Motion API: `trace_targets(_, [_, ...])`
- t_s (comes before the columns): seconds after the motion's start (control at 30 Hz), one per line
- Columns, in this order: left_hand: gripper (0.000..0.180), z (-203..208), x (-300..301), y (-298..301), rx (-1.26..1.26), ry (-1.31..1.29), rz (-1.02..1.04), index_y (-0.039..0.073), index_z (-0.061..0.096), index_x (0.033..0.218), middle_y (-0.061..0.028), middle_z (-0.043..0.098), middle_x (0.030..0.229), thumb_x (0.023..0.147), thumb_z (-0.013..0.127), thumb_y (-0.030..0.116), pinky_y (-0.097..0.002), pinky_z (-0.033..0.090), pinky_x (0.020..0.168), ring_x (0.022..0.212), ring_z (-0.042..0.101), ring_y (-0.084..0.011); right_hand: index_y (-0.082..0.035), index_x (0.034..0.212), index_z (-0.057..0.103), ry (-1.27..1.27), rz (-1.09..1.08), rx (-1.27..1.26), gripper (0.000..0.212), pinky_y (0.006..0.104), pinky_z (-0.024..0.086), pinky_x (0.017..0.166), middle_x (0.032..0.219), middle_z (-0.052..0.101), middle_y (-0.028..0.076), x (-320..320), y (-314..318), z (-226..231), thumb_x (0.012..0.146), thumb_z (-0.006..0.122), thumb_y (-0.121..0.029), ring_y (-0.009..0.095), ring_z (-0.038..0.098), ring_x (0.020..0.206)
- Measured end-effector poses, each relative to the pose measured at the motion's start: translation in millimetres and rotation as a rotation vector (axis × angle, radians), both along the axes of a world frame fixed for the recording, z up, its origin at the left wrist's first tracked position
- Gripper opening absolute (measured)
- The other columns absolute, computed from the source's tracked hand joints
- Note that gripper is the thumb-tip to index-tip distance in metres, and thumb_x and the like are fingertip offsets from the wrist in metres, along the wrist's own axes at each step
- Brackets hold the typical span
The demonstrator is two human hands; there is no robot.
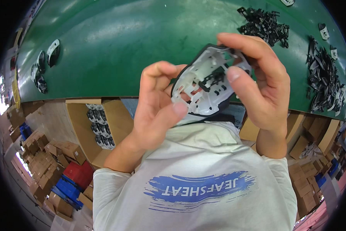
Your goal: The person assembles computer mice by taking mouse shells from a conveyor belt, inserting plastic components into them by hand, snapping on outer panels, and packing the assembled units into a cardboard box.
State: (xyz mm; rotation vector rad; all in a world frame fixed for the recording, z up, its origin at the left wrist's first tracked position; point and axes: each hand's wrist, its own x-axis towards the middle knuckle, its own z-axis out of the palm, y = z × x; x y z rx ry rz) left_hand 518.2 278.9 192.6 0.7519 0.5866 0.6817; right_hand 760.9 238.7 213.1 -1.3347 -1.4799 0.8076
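Note:
Between my two hands is a white plastic shell [208,101] with a black rim, tilted so its hollow inside faces up. White ribs and posts line the inside, and a small black plastic part [214,80] sits in its middle. My left hand [152,104] pinches the shell's left end, thumb on the near edge and fingers partly hidden behind it. At the upper right end, my right hand [267,81] grips the shell with the thumb on the inside and the fingers curled over the outer edge.
On the green table [115,50] lie a heap of small black parts [263,25], a larger black pile [323,77] at right, and several white-and-black shells [53,53] at left. Below the table edge stands a cardboard box [78,129] with stacked shells. Cartons [40,158] and blue crates [67,190] fill the lower left.

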Motion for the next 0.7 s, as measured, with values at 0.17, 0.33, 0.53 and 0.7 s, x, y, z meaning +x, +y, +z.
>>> trace_targets(0.17, [0.052,-1.6,14.2,-6.0,0.118,0.332,-0.032,0.000,0.049,0.145,-0.0104,0.062,0.130,0.095,0.061,-0.004,-0.0307,0.053,0.098,0.115,0.061,-0.0122,0.004,0.129,0.073,-0.046,0.139,0.096,0.039,0.0380,0.052,0.099,0.119,0.077,0.017,-17.9,6.4,-9.6,0.090,0.071,-0.002,0.027,0.069,0.109])
trace_targets(0.33, [0.052,-27.5,20.4,-10.4,0.194,0.401,0.095,-0.002,0.050,0.142,-0.0088,0.069,0.116,0.092,0.062,-0.003,-0.0322,0.055,0.094,0.104,0.067,-0.0149,0.006,0.143,0.063,-0.067,0.173,0.052,0.054,0.0409,0.051,0.107,0.145,0.066,0.020,-25.1,-3.3,-27.2,0.091,0.074,-0.004,0.027,0.064,0.126])
trace_targets(0.53, [0.050,-39.3,27.9,-17.0,0.402,0.403,0.180,-0.003,0.051,0.140,-0.0168,0.072,0.122,0.092,0.064,-0.001,-0.0338,0.061,0.087,0.103,0.074,-0.0198,0.006,0.161,0.038,-0.030,-0.018,-0.062,0.077,0.0390,0.051,0.113,0.167,0.042,0.019,-44.1,-26.3,-46.2,0.090,0.067,0.003,0.025,0.059,0.137])
trace_targets(0.7, [0.049,-43.8,24.8,-13.4,0.529,0.492,0.165,-0.004,0.051,0.139,-0.0180,0.071,0.119,0.093,0.065,0.000,-0.0354,0.062,0.083,0.100,0.075,-0.0230,0.006,0.161,0.038,-0.130,-0.086,-0.061,0.076,0.0359,0.054,0.109,0.167,0.042,0.017,-53.2,-23.3,-44.0,0.089,0.061,0.008,0.022,0.061,0.132])
